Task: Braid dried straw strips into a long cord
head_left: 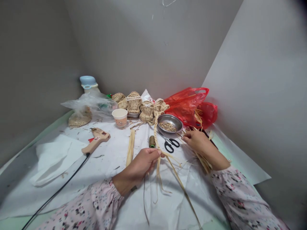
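Between its thumb and fingers, my left hand (147,159) pinches the lower end of a straw braid (155,129). The braid runs up toward the woven straw pieces at the back, and loose strands (178,179) fan out below my fingers. My right hand (198,140) is over a bundle of dry straw strips (203,163) on the right, fingertips drawn together at the strips' upper ends; part of the bundle is hidden under the hand. Between the hands lie black-handled scissors (169,146) and a spool of olive thread (152,141).
A metal bowl (178,127) holds short straw bits. Behind it are woven straw pieces (133,103) and a red plastic bag (184,103). A paper cup (120,118), glue gun (98,140) with cord, flat straw strip (130,147), clear bag (93,103) and blue-lidded bottle (88,81) are leftward.
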The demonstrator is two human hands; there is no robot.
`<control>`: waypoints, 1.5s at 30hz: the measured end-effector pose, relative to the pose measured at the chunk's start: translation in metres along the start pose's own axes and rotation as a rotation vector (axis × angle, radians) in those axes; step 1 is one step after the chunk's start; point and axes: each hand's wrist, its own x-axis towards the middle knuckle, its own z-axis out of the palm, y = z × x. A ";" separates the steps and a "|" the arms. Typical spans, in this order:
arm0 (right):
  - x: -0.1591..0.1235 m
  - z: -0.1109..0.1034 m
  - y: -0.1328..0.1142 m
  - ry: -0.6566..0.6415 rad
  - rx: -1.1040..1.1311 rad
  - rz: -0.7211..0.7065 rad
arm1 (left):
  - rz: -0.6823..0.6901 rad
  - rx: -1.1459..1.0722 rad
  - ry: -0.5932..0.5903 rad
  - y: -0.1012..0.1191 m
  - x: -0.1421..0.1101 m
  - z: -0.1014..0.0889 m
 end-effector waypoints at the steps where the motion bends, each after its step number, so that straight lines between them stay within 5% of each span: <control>1: -0.005 -0.007 -0.005 -0.001 0.091 -0.039 | 0.003 0.002 -0.002 -0.001 0.000 0.000; 6: -0.035 -0.031 -0.031 -0.179 0.650 -0.104 | 0.016 0.015 0.013 -0.002 0.001 -0.001; 10: -0.043 -0.027 -0.045 -0.391 0.868 -0.094 | 0.039 -0.002 0.029 -0.001 0.002 0.000; 18: -0.036 -0.014 -0.057 -0.435 0.935 0.003 | 0.037 -0.025 0.046 -0.004 0.004 0.001; 31: -0.034 0.000 -0.057 -0.397 0.880 -0.054 | 0.053 -0.033 0.063 -0.004 0.004 0.001; 36: -0.038 -0.019 -0.051 -0.221 0.911 -0.101 | 0.057 -0.064 0.071 -0.004 0.004 0.002; 42: -0.063 -0.056 -0.050 0.505 0.985 -0.178 | 0.035 -0.059 0.091 -0.002 0.002 0.002; 45: -0.078 -0.061 -0.058 0.603 0.887 -0.228 | 0.039 -0.066 0.095 -0.003 0.003 0.001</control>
